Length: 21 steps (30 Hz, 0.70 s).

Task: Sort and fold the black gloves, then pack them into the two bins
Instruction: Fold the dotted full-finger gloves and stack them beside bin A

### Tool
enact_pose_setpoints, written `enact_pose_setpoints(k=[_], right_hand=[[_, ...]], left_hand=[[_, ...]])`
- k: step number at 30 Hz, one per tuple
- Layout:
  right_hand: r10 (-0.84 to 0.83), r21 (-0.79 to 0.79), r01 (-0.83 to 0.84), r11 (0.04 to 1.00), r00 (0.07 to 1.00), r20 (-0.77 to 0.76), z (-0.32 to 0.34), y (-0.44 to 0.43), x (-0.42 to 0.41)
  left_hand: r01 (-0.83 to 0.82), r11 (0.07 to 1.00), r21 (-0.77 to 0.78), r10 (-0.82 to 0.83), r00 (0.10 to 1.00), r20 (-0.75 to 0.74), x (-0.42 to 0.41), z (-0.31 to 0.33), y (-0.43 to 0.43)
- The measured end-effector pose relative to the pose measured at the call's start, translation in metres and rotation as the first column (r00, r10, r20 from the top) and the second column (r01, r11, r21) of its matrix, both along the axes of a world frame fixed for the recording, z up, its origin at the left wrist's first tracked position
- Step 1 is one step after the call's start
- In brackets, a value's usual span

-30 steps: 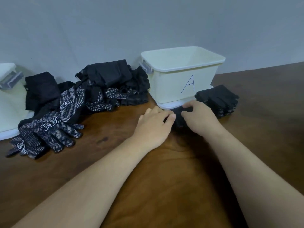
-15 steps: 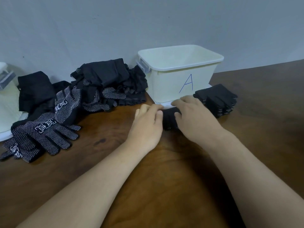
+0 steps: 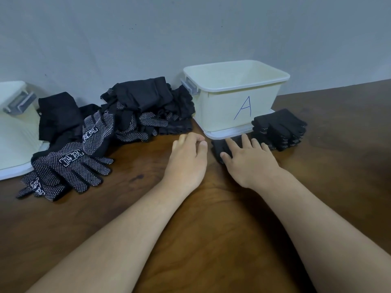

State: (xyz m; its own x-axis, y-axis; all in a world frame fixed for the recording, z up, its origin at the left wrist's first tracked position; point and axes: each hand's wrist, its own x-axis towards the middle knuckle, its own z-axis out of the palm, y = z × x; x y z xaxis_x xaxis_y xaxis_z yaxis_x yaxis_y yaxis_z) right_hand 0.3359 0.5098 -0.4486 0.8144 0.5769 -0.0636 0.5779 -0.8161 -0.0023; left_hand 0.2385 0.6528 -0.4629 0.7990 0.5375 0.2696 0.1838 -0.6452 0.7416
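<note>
A folded black glove (image 3: 220,148) lies on the brown table just in front of the white bin marked A (image 3: 237,102). My right hand (image 3: 247,159) lies flat on it with the fingers spread. My left hand (image 3: 188,157) sits just to the glove's left, fingers loosely curled, holding nothing. A stack of folded black gloves (image 3: 279,130) rests to the right of the bin. A loose heap of black gloves (image 3: 143,106) and dotted gloves (image 3: 69,163) spreads at the left. A second white bin (image 3: 14,132) shows at the left edge.
The bin marked A stands on a white lid (image 3: 224,133) close to the grey wall (image 3: 190,34). The brown table (image 3: 211,229) runs toward me under both forearms and out to the right.
My left hand has drawn away from the folded glove to the left. My right hand has flattened on the glove with its fingers spread.
</note>
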Motion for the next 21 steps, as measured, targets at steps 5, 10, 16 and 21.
enact_pose_setpoints(k=[5,10,16,21], right_hand=[[-0.005,0.026,0.007,1.000,0.998,-0.055,-0.005,0.002,0.007],[0.002,0.072,0.000,0.997,1.000,-0.027,-0.004,-0.002,0.011],[0.189,0.283,-0.235,0.930,0.965,0.181,0.003,0.013,-0.017],[0.403,0.255,-0.410,0.876,0.912,0.083,-0.009,0.029,-0.040]], left_hand=[[0.007,0.999,0.039,-0.006,1.000,-0.018,0.001,-0.002,0.000],[0.044,0.987,0.158,-0.034,0.997,-0.070,-0.012,-0.001,0.003],[0.059,0.932,0.357,-0.006,0.989,-0.148,-0.070,0.001,0.032],[0.004,0.891,0.455,0.075,0.985,-0.156,-0.139,-0.001,0.075]])
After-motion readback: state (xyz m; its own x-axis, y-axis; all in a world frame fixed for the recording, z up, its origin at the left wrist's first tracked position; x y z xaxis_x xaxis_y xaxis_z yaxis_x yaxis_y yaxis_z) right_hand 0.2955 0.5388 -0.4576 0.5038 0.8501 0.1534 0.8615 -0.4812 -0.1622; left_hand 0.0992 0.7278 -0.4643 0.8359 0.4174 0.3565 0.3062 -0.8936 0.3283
